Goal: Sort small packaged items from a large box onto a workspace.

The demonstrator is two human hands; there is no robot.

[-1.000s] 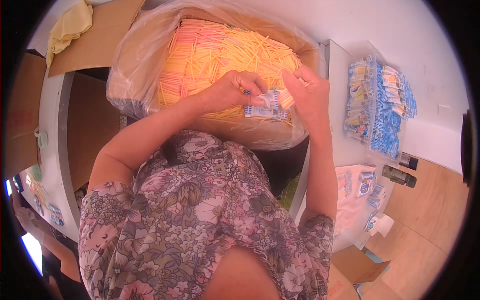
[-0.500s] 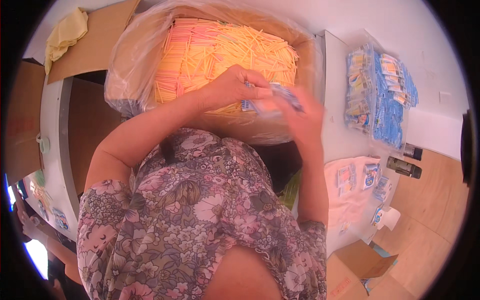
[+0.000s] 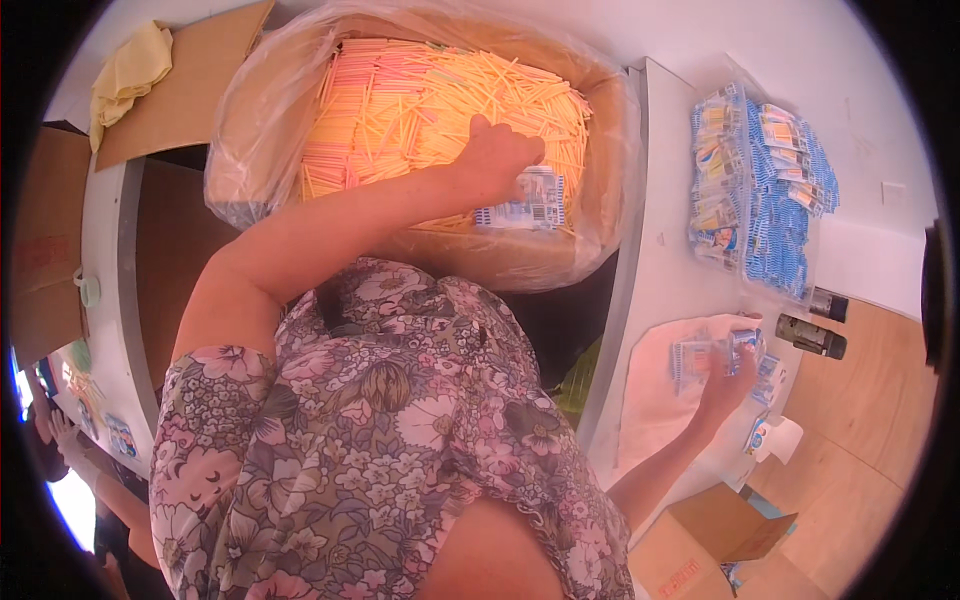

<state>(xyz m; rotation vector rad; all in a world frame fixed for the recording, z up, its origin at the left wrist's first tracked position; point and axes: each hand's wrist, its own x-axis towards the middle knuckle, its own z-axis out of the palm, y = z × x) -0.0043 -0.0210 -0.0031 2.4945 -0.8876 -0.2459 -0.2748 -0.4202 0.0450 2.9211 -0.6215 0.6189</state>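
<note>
My left hand (image 3: 497,162) is over a lined carton of straws. Its fingers are curled, closed at the upper edge of a flat, clear-and-blue printed packet (image 3: 522,212). Thin pink and yellow straws (image 3: 420,110) fill the carton beneath. To the right, my right hand (image 3: 731,378) is down at a pink cloth (image 3: 650,400), its fingers closed at a small blue packet (image 3: 746,342) and partly covering it. Beside that hand, a clear packet (image 3: 690,362) lies on the cloth, and another blue packet (image 3: 770,378) is on its far side.
A clear bin (image 3: 742,250) full of blue packets stands on the white table (image 3: 668,240) at right. Dark cylinders (image 3: 810,335) are beside it. An open carton (image 3: 690,550) sits lower right. A yellow cloth (image 3: 130,70) hangs at upper left; another person's hand (image 3: 66,438) shows at left.
My right hand has left the packet both hands were at over the straws and moved right and down to the pink cloth. My left hand stays over the carton, by the clear-and-blue packet.
</note>
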